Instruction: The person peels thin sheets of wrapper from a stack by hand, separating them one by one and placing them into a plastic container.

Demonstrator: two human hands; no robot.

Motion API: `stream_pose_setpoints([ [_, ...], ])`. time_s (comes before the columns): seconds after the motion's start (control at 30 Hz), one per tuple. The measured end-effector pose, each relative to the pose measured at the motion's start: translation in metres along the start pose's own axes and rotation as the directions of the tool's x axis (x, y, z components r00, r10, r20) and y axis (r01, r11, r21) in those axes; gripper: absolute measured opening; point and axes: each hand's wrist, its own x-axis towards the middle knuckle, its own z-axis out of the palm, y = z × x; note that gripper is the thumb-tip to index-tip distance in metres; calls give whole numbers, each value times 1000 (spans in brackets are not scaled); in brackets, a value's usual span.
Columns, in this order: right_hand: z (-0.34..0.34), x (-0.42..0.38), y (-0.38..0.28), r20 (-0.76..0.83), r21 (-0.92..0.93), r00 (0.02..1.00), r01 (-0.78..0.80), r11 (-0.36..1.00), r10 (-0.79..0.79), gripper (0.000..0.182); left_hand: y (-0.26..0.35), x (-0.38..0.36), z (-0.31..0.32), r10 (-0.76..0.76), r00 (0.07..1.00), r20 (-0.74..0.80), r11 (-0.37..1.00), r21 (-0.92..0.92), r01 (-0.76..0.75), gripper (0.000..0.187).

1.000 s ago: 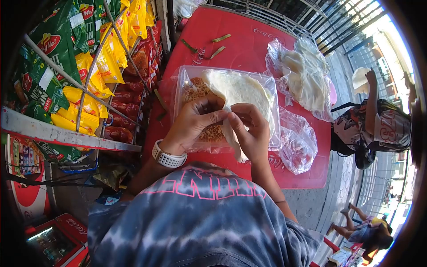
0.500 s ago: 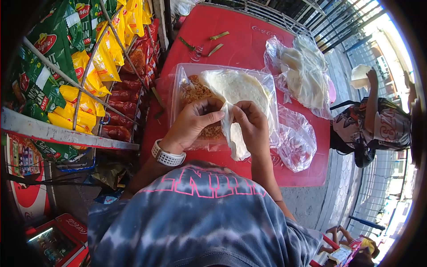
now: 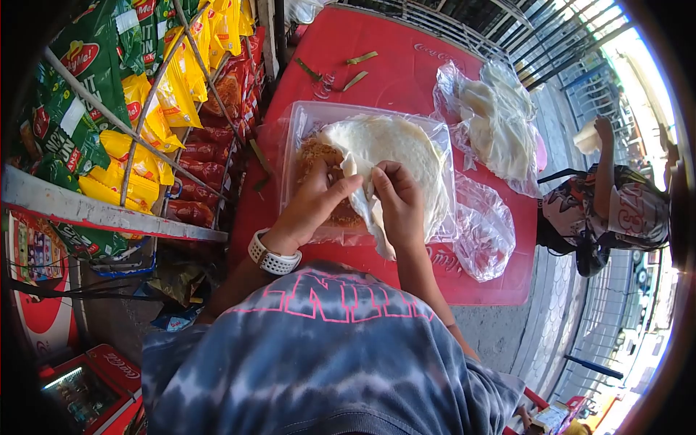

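Note:
A stack of thin, pale spring roll wrappers (image 3: 406,145) lies in a clear plastic container (image 3: 291,134), partly over an orange-brown shredded filling (image 3: 313,150). With thumb and fingers, my left hand (image 3: 315,203) pinches the left edge of the top wrapper, which is lifted and folded there. My right hand (image 3: 401,206) grips the same wrapper slightly to the right, its fingers closed. Between both hands the sheet's loose edge hangs toward me over the container's near side. The fingertips of my left hand are partly hidden by the wrapper. A white watch (image 3: 272,254) is on my left wrist.
More wrappers in a plastic bag (image 3: 496,119) and a crumpled clear bag (image 3: 484,232) lie right of the container on the red table (image 3: 406,279). Green strips (image 3: 355,80) are at the back. Snack packs (image 3: 145,94) hang behind bars at left. A person (image 3: 605,206) stands at right.
Both hands have moved slightly left, peeling the wrapper's edge further over the filling. My left fingers have curled under the sheet. The person at right has shifted the pale round sheet they hold.

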Motion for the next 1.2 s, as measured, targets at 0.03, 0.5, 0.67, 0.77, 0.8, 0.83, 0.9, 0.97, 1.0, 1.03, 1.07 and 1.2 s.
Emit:
stream_pose_setpoints([
  [0.03, 1, 0, -1, 8, -30, 1000, 17, 999, -17, 13, 1, 0, 2, 38, 999, 2, 995, 95, -38, 47],
  [0.5, -13, -30, -16, 179, -385, 984, 61, 921, 10, 22, 1, -7, 3, 12, 1000, 22, 1000, -2, -12, 54],
  [0.67, -11, -32, -24, 98, -497, 995, 68, 865, -22, 21, 3, -7, 6, -78, 992, 97, 992, -88, 86, 57],
  [0.77, -7, -33, -26, 17, -492, 1000, 17, 870, -10, 14, -5, -5, 4, -9, 994, 109, 999, -46, 14, 57],
  [0.8, -6, -33, -25, 16, -530, 997, 69, 845, -71, 14, -6, -5, 4, -15, 994, 108, 999, -49, 20, 57],
  [0.83, -5, -33, -22, 20, -565, 991, 120, 816, -132, 14, -6, -6, 4, -20, 994, 107, 998, -51, 26, 57],
  [0.9, -3, -33, -20, -3, -596, 985, 139, 791, -175, 13, -6, -7, 4, -30, 994, 108, 997, -66, 37, 57],
  [0.97, -4, -32, -20, -61, -591, 988, 77, 803, -139, 12, -4, -7, 5, -37, 992, 120, 994, -95, 48, 57],
  [1.0, -5, -32, -18, -86, -568, 988, 55, 821, -126, 12, -3, -7, 6, -31, 993, 114, 993, -112, 44, 57],
  [1.03, -6, -31, -16, -109, -545, 988, 35, 838, -112, 12, -3, -7, 6, -25, 994, 109, 991, -128, 39, 57],
  [1.07, -7, -31, -13, -133, -520, 986, 14, 854, -97, 11, -2, -7, 7, -19, 994, 103, 989, -145, 34, 57],
  [1.2, -15, -27, -7, -72, -224, 995, -85, 971, 70, 15, -4, -7, 4, -55, 992, 116, 988, -138, 71, 58],
])
